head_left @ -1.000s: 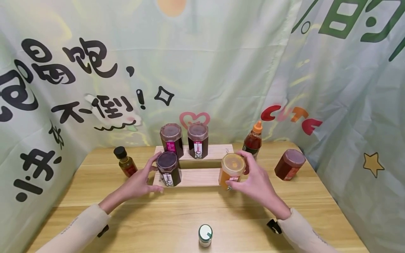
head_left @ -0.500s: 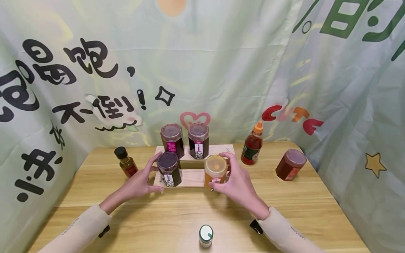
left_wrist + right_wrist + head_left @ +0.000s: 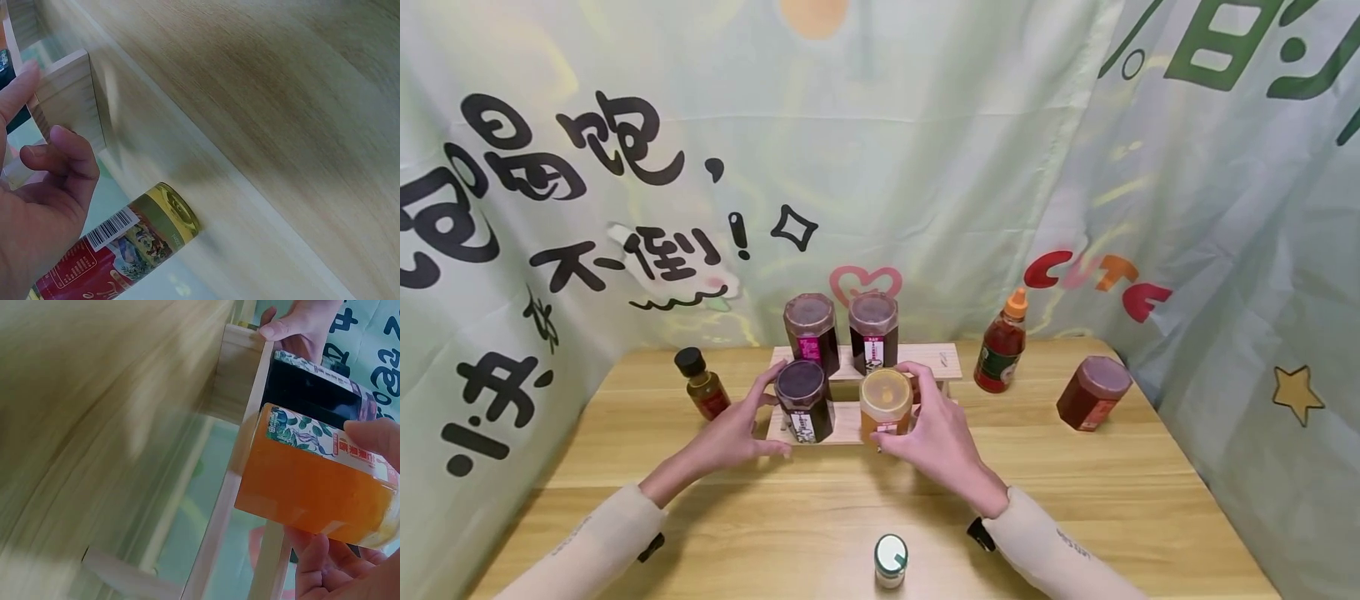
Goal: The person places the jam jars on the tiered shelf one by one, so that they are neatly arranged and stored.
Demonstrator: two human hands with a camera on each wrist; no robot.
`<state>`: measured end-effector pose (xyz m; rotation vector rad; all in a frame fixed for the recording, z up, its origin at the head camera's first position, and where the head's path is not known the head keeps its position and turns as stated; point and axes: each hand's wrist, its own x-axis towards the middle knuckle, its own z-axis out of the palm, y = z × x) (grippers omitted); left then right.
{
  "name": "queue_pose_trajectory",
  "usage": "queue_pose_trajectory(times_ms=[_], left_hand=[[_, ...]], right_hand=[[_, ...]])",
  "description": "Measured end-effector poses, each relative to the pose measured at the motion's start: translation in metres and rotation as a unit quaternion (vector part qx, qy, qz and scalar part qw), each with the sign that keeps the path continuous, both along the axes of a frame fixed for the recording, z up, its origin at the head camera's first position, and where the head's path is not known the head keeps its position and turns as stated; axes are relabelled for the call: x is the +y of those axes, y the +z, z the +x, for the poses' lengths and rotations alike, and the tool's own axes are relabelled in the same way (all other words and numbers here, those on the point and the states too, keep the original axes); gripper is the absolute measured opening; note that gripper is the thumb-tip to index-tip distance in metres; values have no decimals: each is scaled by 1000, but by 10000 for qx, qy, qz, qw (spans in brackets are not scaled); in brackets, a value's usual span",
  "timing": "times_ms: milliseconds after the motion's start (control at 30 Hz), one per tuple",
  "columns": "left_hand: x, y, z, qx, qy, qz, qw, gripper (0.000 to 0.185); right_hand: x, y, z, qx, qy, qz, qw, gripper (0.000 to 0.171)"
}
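Note:
My right hand [image 3: 936,433] grips a faceted jar of orange contents [image 3: 886,404] with a pale lid, over the front step of a small two-step wooden rack [image 3: 847,421]. Thumb and fingers take it from opposite sides in the right wrist view, where the orange jar [image 3: 312,481] overlaps the dark jar [image 3: 312,387] beside it. That dark jar [image 3: 805,408] stands at the front step's left end. Around this end my left hand [image 3: 737,429] holds the rack, thumb at the front and fingers curled by the end panel [image 3: 72,94].
Two dark jars [image 3: 812,333] [image 3: 874,333] stand on the back step. A black-capped bottle [image 3: 703,387] is left of the rack. To the right are a red sauce bottle [image 3: 1000,350] and a dark red jar [image 3: 1093,396]. A small white-topped container [image 3: 891,560] stands in front.
My right hand has slid the orange jar leftward along the front step, from its right end towards the dark jar. The red sauce bottle is now uncovered. The left hand has stayed put.

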<state>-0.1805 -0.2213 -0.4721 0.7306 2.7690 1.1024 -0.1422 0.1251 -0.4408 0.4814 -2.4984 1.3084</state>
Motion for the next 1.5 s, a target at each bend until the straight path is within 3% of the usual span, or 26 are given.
queue_pose_trajectory(times_ms=[467,1133,1500], left_hand=[[-1,-2,-1,-63,55,-24,10000,135],[-1,-4,-1,-217,127,-66,9997,136],[0,-3,-1,-243,105,-28,9996,135]], right_hand=[[-16,-5,-6,66,26,96,9999,98],[-13,-8,-10,-60,204,150,9997,100],[3,-1,-2,-388,276,-512,9976,104]])
